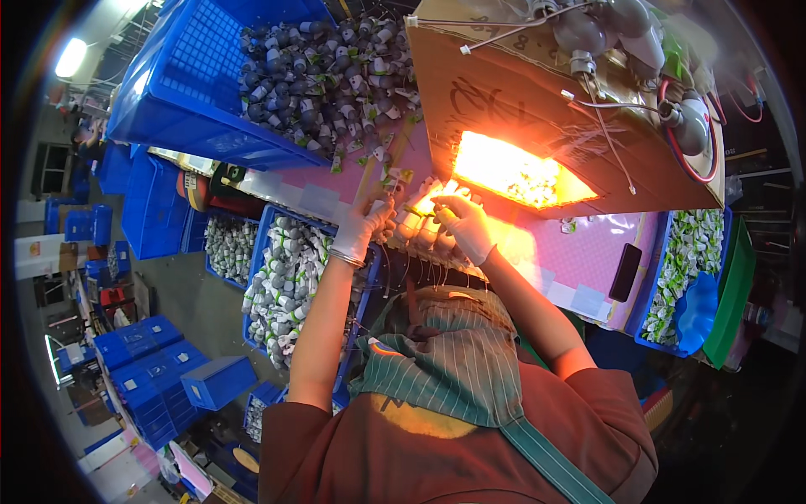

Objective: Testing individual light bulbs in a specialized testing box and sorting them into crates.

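Row of grey/white bulb-shaped parts [413, 228] sits at front edge of pink worktop [604, 239], betw. both gloved hands: approx. 3 o'c of L hand [367, 228], 9 o'c of R hand [466, 228]. L grip: fingers bent, can't tell if pinching. R grip: thumb & fingers close tog. nr row's R end; can't tell re hold. Tight at 1 o'c: cardboard box [537, 76] w/ glowing opening [504, 168]. Blue bin [253, 309] hems L hand, 8 o'c. Most room: 3–4 o'c of R hand, twd phone [625, 273].

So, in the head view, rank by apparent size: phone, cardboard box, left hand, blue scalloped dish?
1. Cardboard box
2. Blue scalloped dish and left hand: too alike to rank
3. Phone
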The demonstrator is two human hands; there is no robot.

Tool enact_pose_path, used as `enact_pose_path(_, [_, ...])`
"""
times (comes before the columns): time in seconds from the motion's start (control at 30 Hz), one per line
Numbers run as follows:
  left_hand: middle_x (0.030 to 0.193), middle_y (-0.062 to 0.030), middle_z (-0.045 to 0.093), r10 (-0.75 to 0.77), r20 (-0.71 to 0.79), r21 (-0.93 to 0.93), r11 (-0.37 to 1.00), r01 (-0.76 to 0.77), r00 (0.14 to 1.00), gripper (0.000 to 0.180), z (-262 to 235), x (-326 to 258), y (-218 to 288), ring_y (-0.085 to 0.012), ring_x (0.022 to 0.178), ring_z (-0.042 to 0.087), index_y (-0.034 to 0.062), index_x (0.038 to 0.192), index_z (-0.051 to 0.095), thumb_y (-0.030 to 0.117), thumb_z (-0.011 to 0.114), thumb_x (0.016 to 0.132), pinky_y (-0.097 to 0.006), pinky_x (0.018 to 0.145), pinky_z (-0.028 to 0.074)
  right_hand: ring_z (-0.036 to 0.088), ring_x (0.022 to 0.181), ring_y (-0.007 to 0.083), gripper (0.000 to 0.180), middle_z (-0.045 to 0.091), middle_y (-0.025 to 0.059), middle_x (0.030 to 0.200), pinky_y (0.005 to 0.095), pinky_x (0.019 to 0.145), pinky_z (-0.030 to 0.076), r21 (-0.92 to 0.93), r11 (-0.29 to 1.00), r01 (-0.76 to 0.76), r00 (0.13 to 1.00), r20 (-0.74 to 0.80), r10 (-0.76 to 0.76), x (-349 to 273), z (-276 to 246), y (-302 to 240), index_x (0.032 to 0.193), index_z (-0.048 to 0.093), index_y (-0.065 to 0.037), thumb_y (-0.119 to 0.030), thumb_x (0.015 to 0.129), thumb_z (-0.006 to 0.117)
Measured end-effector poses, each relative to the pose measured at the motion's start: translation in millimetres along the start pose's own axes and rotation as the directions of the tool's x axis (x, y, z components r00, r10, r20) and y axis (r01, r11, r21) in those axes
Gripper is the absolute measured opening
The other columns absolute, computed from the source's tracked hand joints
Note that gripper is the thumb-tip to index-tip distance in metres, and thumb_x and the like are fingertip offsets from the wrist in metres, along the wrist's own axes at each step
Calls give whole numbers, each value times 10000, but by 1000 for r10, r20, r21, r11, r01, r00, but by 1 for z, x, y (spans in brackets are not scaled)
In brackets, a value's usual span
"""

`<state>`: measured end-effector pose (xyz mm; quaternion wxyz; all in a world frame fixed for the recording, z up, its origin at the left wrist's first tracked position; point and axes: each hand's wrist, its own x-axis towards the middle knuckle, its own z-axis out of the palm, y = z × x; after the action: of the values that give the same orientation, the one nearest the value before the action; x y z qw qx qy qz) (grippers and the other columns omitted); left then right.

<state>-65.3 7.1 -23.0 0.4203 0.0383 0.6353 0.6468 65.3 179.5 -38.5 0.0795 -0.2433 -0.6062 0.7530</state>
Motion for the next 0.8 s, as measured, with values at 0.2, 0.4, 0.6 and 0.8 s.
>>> enact_pose_path(0.2, [863, -80, 609, 116, -244, 426, 905, -1, 963, 568, 6, 16, -8, -142, 601, 574, 93, 1294, 428, 269, 687, 820, -234, 476, 435, 528, 620, 54, 257, 588, -5, 800, 200, 572, 457, -57, 998, 35, 999, -2, -35, 14, 2, -18, 1116, 579, -26, -165, 900, 572])
enact_pose_path(0.4, [938, -124, 624, -33, -6, -144, 989, 32, 999, 607, 5, -1, 9, -133, 615, 559, 90, 1345, 367, 290, 650, 846, -234, 516, 427, 526, 621, 57, 264, 578, -11, 808, 197, 584, 460, -80, 996, -42, 998, -44, 39, 13, 4, -22, 1129, 573, -38, -184, 910, 558])
enact_pose_path(0.6, [879, -26, 613, -32, 144, 59, 998, 24, 989, 503, 26, -25, 30, -100, 653, 563, 43, 1256, 476, 300, 638, 856, -215, 519, 430, 508, 549, 72, 268, 549, 10, 678, 216, 504, 442, -155, 987, -50, 999, -2, 50, 16, 5, -22, 1094, 573, -31, -234, 924, 533])
enact_pose_path(0.8, [888, -8, 596, -57, 208, 39, 998, 50, 976, 388, 41, -37, 28, -83, 644, 554, 59, 1200, 528, 226, 628, 865, -200, 539, 419, 492, 460, 96, 387, 546, 18, 589, 236, 431, 360, -229, 971, -65, 984, 149, 101, 18, -1, -15, 962, 631, -67, -423, 916, 486])
